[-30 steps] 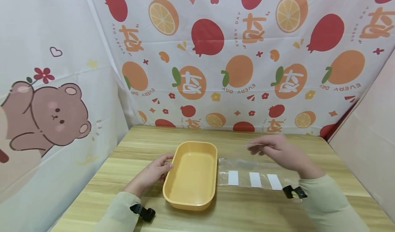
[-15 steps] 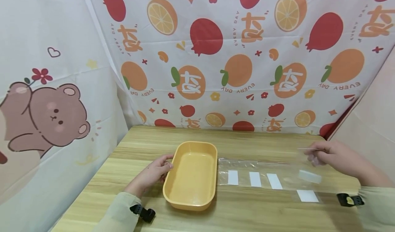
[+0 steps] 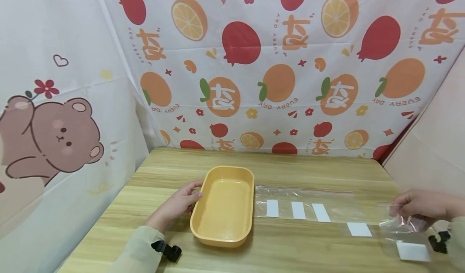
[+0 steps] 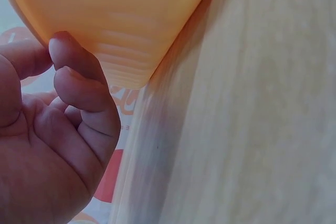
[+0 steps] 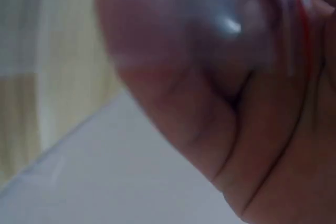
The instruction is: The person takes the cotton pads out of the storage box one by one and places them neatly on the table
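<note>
My left hand [image 3: 176, 206] pinches the left rim of a yellow rectangular plastic tray [image 3: 221, 212] standing on the wooden table. In the left wrist view, the thumb and curled fingers [image 4: 79, 90] meet at the tray's edge. At the table's right side, my right hand [image 3: 423, 204] holds a clear zip bag [image 3: 394, 228] with a white label [image 3: 413, 251]. A red zip line [image 5: 304, 24] on that bag shows in the blurred right wrist view. Between tray and right hand lie several overlapping clear zip bags [image 3: 341, 201], each with a white label [image 3: 298, 210].
The wooden table [image 3: 290, 250] has its back edge against a fruit-print curtain [image 3: 277, 43]. Another curtain with a bear print [image 3: 67, 137] hangs at the left, and a pale curtain [image 3: 439, 131] closes the right side.
My right hand has moved right and down with the bag, from above the row to the table's right side. A label at the row's right end has come into view. The left hand stays at the tray.
</note>
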{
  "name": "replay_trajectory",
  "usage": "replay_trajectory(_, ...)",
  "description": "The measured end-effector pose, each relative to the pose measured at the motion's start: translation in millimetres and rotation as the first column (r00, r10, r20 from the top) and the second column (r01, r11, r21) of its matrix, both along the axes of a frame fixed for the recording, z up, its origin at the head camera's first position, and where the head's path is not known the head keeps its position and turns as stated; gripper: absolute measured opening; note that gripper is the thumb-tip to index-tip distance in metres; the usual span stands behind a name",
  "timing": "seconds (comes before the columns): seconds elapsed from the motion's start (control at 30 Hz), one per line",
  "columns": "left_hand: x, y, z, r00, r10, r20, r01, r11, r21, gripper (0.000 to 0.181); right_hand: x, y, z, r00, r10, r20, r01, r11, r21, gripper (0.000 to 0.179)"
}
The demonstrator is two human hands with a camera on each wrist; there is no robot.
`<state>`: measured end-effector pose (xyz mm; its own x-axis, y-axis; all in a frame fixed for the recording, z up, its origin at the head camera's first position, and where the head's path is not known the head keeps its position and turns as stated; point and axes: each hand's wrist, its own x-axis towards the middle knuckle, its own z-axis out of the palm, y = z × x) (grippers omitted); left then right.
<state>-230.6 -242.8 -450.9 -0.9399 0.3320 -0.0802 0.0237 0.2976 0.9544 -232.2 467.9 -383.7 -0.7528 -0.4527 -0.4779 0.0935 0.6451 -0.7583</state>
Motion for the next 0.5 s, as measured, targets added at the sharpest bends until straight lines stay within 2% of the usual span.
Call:
replay_trajectory(0.07, 0.4, -1.0, 0.8, 1.0, 0.001, -0.004, -0.001, 1.0, 0.0, 0.054, -6.6, -2, -10.9, 0.999, -0.008, -0.042, 0.011, 0.998, 0.062, 0.018)
replay_trajectory(0.13, 0.8, -1.2, 1.1, 1.0, -0.004, -0.006, 0.004, 1.0, 0.0, 0.054, -13.0, -4, -22.1, 0.988, 0.001, -0.157, 0.027, 0.984, 0.173, 0.014)
replay_trajectory(0.2, 1.1, -0.8, 1.2, 1.0, -0.007, -0.006, 0.007, 1.0, 0.002, 0.054, -21.3, -6, -33.6, 0.957, 0.057, -0.283, 0.025, 0.96, 0.279, 0.011)
replay_trajectory(0.3, 1.7, -0.1, 1.2, 1.0, -0.006, 0.002, 0.006, 1.0, 0.005, 0.054, -32.6, -10, -50.7, 0.9, 0.115, -0.421, 0.082, 0.903, 0.423, 0.014)
replay_trajectory(0.4, 2.6, 0.1, 2.2, 1.0, 0.001, 0.002, -0.001, 1.0, 0.006, 0.055, -41.8, -15, -63.8, 0.855, 0.139, -0.5, 0.138, 0.868, 0.476, 0.019)
replay_trajectory(0.5, 3.3, -0.3, 3.0, 1.0, 0.006, 0.004, -0.006, 1.0, 0.004, 0.056, -47.2, -21, -71.2, 0.815, 0.147, -0.56, 0.18, 0.856, 0.485, 0.021)
